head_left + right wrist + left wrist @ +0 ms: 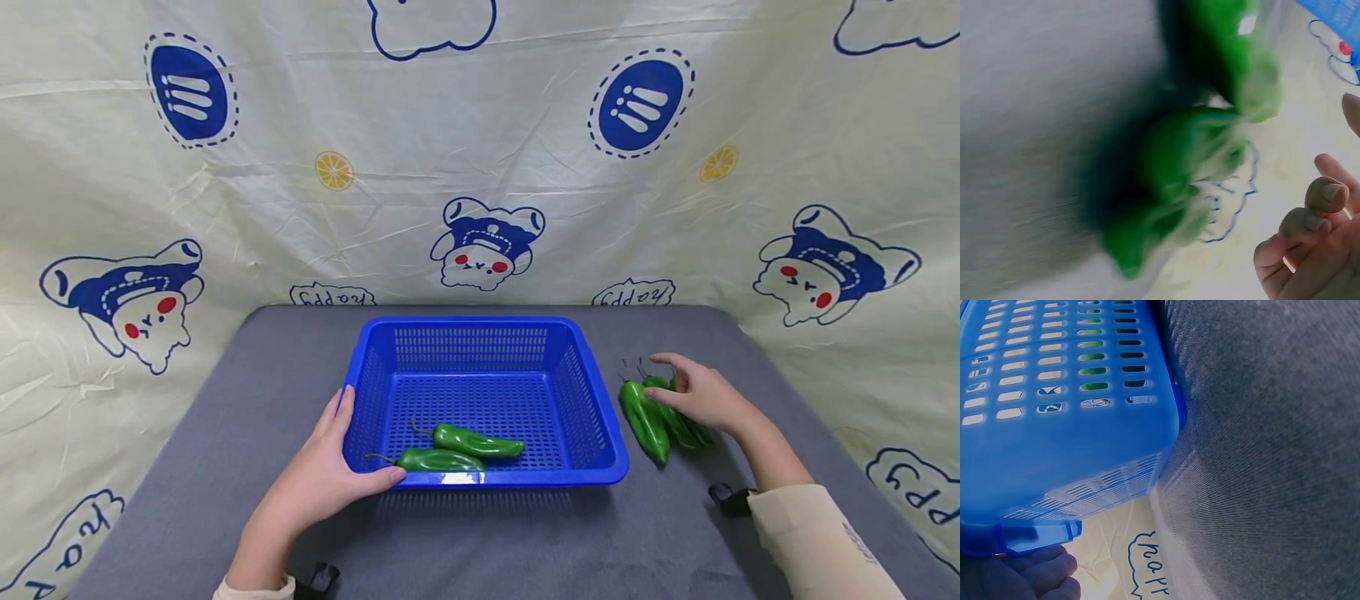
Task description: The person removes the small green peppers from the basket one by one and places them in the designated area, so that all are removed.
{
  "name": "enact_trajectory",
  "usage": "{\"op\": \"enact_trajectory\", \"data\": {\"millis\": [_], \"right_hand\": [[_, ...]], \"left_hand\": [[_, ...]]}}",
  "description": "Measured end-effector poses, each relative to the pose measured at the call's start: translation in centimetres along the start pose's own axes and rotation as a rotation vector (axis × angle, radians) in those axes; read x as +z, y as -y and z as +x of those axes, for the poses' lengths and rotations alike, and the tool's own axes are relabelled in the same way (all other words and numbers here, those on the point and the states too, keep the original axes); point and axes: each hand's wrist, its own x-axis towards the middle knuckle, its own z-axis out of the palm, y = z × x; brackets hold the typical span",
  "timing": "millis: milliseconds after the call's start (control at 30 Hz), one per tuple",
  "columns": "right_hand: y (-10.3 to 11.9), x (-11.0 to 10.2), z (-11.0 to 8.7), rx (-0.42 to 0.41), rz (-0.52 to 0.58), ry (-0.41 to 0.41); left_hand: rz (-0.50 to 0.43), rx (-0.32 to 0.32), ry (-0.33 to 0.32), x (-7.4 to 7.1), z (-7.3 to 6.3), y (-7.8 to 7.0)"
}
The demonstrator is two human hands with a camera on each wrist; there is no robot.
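A blue slotted plastic basket stands in the middle of the table. My left hand grips its front left corner, thumb on the front rim and fingers at the left side. In the left wrist view, fingers lie at the basket's rim. Two long green peppers lie inside, one pepper behind the other, along the front wall. Right of the basket, a pepper lies beside others, partly covered by my right hand. That hand hovers over them, thumb and fingers apart, holding nothing.
Grey cloth covers the table. Behind and at both sides hangs a pale printed curtain with blue cartoon figures. Dark straps show near both wrists. The loose peppers lie close to the basket's right wall.
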Motion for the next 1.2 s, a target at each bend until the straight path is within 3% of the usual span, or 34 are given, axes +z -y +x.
{"op": "enact_trajectory", "data": {"millis": [233,467,833,1200], "right_hand": [[4.2,-1.0,1.2,-0.072,0.037,-0.062],[9.8,-1.8,2.6,-0.21,0.047,-0.073],[17.8,-1.7,4.2,-0.345,0.05,0.046],[22.2,1.0,5.3,-0.45,0.0,0.249]], "left_hand": [[-0.006,-0.004,-0.01,0.1,0.0,0.4],[-0.009,-0.009,0.002,-0.1,-0.1,0.1],[-0.01,-0.004,-0.015,-0.1,0.1,0.2],[-0.02,-0.005,-0.017,0.2,0.1,0.4]]}}
